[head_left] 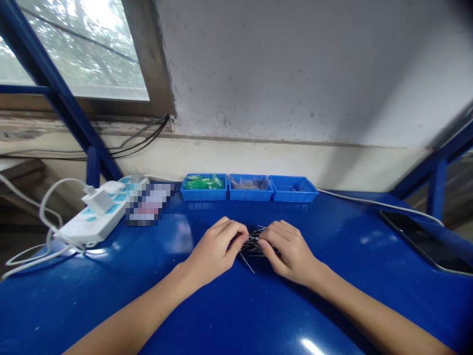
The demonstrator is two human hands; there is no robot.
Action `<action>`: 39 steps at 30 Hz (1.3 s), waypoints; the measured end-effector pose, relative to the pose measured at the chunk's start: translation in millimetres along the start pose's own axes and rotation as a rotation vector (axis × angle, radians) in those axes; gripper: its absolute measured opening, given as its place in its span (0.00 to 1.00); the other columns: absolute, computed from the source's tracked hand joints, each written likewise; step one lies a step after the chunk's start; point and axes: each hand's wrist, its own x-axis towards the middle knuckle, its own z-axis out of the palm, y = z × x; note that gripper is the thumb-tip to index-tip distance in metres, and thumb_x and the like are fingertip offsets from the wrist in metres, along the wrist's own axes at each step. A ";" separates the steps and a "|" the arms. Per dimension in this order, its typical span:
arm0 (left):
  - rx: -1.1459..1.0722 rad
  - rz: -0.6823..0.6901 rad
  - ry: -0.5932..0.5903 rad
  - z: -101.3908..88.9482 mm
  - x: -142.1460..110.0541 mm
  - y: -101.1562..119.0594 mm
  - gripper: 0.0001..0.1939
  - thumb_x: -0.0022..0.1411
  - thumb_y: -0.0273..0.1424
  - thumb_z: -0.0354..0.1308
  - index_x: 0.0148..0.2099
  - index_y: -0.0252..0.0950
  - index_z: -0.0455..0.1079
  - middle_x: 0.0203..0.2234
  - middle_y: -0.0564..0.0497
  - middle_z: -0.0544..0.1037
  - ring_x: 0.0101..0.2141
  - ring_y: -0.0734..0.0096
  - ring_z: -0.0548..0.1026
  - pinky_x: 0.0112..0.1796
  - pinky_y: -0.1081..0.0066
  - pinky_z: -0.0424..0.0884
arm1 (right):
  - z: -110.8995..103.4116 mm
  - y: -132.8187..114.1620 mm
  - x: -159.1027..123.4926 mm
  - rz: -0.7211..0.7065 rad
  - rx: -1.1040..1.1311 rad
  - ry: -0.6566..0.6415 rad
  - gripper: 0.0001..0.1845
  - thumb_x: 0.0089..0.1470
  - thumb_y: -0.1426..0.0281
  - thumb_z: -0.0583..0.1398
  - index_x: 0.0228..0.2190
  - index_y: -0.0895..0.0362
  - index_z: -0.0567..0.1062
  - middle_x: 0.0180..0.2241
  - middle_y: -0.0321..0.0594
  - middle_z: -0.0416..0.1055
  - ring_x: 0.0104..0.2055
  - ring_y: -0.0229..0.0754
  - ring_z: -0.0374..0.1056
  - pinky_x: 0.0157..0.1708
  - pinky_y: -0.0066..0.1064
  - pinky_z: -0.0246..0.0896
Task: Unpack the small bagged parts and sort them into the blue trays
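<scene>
A loose pile of thin dark metal rods [253, 246] lies on the blue table, between my two hands. One rod [247, 263] sticks out of the pile toward me. My left hand [221, 244] is at the pile's left side, thumb and forefinger pinched on a thin metal rod. From the right, my right hand [286, 246] reaches over the pile with its fingers curled and thumb close to them. What those fingertips hold is hidden among the rods.
Behind the pile stand three blue bins: one with green packets [204, 183], one with a clear bag [250, 184], one with a few small thin pieces [293, 186]. A white power strip [94, 222] with cables is left, a dark phone [424, 241] right. A blurred-out item [150, 204] lies beside the strip.
</scene>
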 end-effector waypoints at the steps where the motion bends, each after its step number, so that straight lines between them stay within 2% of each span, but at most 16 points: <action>1: 0.013 -0.012 0.011 0.2 0.2 -0.4 0.08 0.67 0.29 0.45 0.37 0.38 0.64 0.30 0.52 0.72 0.34 0.70 0.70 0.37 0.69 0.66 | 0.3 -0.2 -0.2 0.000 0.001 0.010 0.10 0.59 0.68 0.51 0.31 0.58 0.69 0.25 0.39 0.69 0.26 0.38 0.60 0.29 0.31 0.50; 4: 0.037 -0.059 0.023 1.8 0.1 -2.0 0.10 0.67 0.30 0.44 0.34 0.37 0.64 0.27 0.52 0.71 0.31 0.71 0.69 0.34 0.70 0.66 | 3.6 0.2 -2.1 -0.018 -0.016 0.070 0.09 0.57 0.66 0.55 0.37 0.58 0.68 0.28 0.40 0.71 0.27 0.38 0.62 0.29 0.31 0.53; 8: 0.027 -0.054 -0.013 2.5 -0.9 -3.2 0.12 0.68 0.30 0.43 0.33 0.37 0.64 0.25 0.53 0.70 0.30 0.71 0.69 0.33 0.70 0.65 | 7.3 1.9 -5.7 -0.091 -0.086 0.121 0.04 0.56 0.72 0.56 0.36 0.57 0.68 0.25 0.39 0.70 0.25 0.38 0.62 0.27 0.31 0.53; 10: 0.040 -0.033 -0.046 0.1 -0.5 -4.4 0.12 0.68 0.31 0.43 0.35 0.37 0.65 0.26 0.53 0.72 0.30 0.71 0.69 0.34 0.69 0.65 | 2.7 4.5 -5.0 -0.138 -0.103 0.153 0.03 0.56 0.73 0.56 0.35 0.57 0.68 0.25 0.39 0.70 0.25 0.38 0.63 0.27 0.31 0.54; 12: 0.103 -0.018 -0.065 -3.7 0.8 -8.3 0.10 0.68 0.30 0.43 0.40 0.38 0.66 0.31 0.52 0.74 0.33 0.69 0.70 0.37 0.66 0.64 | -8.9 11.5 -1.1 -0.189 -0.109 0.252 0.02 0.57 0.72 0.55 0.34 0.56 0.67 0.24 0.38 0.70 0.25 0.37 0.64 0.27 0.31 0.55; 14: 0.205 -0.023 -0.082 -7.3 2.1 -16.2 0.11 0.67 0.29 0.44 0.46 0.40 0.66 0.36 0.51 0.75 0.37 0.66 0.69 0.39 0.63 0.63 | -25.1 25.6 4.4 -0.155 -0.177 0.417 0.03 0.58 0.70 0.54 0.32 0.55 0.68 0.22 0.37 0.70 0.25 0.37 0.65 0.27 0.30 0.57; 16: 0.293 -0.046 -0.111 -8.5 2.5 -27.2 0.13 0.66 0.28 0.46 0.51 0.42 0.65 0.39 0.50 0.73 0.39 0.64 0.69 0.40 0.62 0.63 | -40.1 46.6 8.3 0.052 -0.363 0.569 0.07 0.59 0.68 0.52 0.31 0.55 0.69 0.23 0.39 0.70 0.25 0.38 0.66 0.28 0.31 0.58; 18: 0.327 -0.064 -0.158 -6.7 1.4 -38.1 0.14 0.65 0.29 0.49 0.51 0.44 0.65 0.40 0.50 0.71 0.41 0.63 0.67 0.40 0.62 0.63 | -48.0 69.9 6.9 0.321 -0.540 0.502 0.11 0.59 0.64 0.52 0.34 0.57 0.70 0.25 0.42 0.72 0.28 0.42 0.68 0.30 0.33 0.58; 20: 0.315 -0.065 -0.198 -2.8 -0.1 -45.6 0.11 0.63 0.30 0.52 0.48 0.44 0.68 0.41 0.51 0.70 0.42 0.62 0.66 0.42 0.61 0.62 | -46.7 88.0 -0.2 0.503 -0.594 0.243 0.17 0.57 0.59 0.53 0.40 0.59 0.70 0.26 0.42 0.73 0.27 0.44 0.69 0.27 0.33 0.57; 22: 0.299 -0.061 -0.218 1.2 -1.1 -48.3 0.07 0.63 0.30 0.53 0.41 0.43 0.71 0.41 0.51 0.70 0.44 0.62 0.65 0.43 0.60 0.60 | -38.8 94.6 -9.1 0.591 -0.556 0.009 0.18 0.56 0.59 0.54 0.41 0.58 0.71 0.26 0.41 0.74 0.26 0.45 0.70 0.25 0.32 0.56; 23: 0.300 -0.064 -0.217 2.7 -1.1 -48.0 0.06 0.63 0.30 0.53 0.38 0.42 0.71 0.40 0.51 0.70 0.44 0.61 0.65 0.44 0.60 0.60 | -33.6 93.0 -12.4 0.597 -0.508 -0.063 0.17 0.56 0.59 0.54 0.41 0.58 0.72 0.26 0.41 0.74 0.25 0.45 0.70 0.25 0.32 0.56; 25: 0.308 -0.078 -0.207 4.2 -0.2 -45.4 0.05 0.63 0.30 0.53 0.35 0.39 0.70 0.39 0.51 0.71 0.44 0.61 0.65 0.44 0.59 0.59 | -23.0 81.7 -14.3 0.538 -0.384 -0.104 0.16 0.57 0.60 0.54 0.41 0.58 0.72 0.27 0.41 0.75 0.27 0.44 0.71 0.26 0.32 0.58; 30: 0.226 -0.145 -0.179 4.1 3.6 -34.7 0.05 0.64 0.29 0.51 0.35 0.37 0.66 0.34 0.52 0.73 0.40 0.63 0.67 0.40 0.62 0.61 | 0.5 34.7 -1.8 0.216 -0.157 -0.050 0.17 0.59 0.62 0.54 0.45 0.58 0.70 0.31 0.42 0.74 0.33 0.43 0.69 0.35 0.35 0.59; 34: 0.087 -0.082 -0.167 6.7 5.3 -21.8 0.07 0.65 0.28 0.49 0.34 0.37 0.66 0.30 0.53 0.72 0.35 0.67 0.66 0.37 0.68 0.64 | 14.9 11.5 1.1 -0.015 -0.081 -0.095 0.13 0.59 0.65 0.54 0.44 0.58 0.70 0.33 0.42 0.73 0.33 0.41 0.66 0.33 0.33 0.55; 36: 0.076 -0.045 -0.161 8.2 5.8 -15.1 0.11 0.66 0.29 0.47 0.32 0.36 0.65 0.28 0.52 0.71 0.34 0.68 0.66 0.36 0.69 0.64 | 18.1 7.4 0.0 -0.069 -0.080 -0.087 0.09 0.60 0.68 0.53 0.39 0.58 0.70 0.31 0.41 0.72 0.32 0.39 0.65 0.32 0.32 0.53; 39: 0.049 -0.031 -0.154 9.0 6.1 -8.5 0.14 0.68 0.29 0.44 0.31 0.36 0.66 0.27 0.52 0.70 0.33 0.68 0.65 0.35 0.69 0.64 | 18.4 5.9 -1.0 -0.078 -0.084 -0.043 0.08 0.60 0.69 0.52 0.34 0.58 0.70 0.27 0.39 0.70 0.28 0.37 0.62 0.30 0.31 0.50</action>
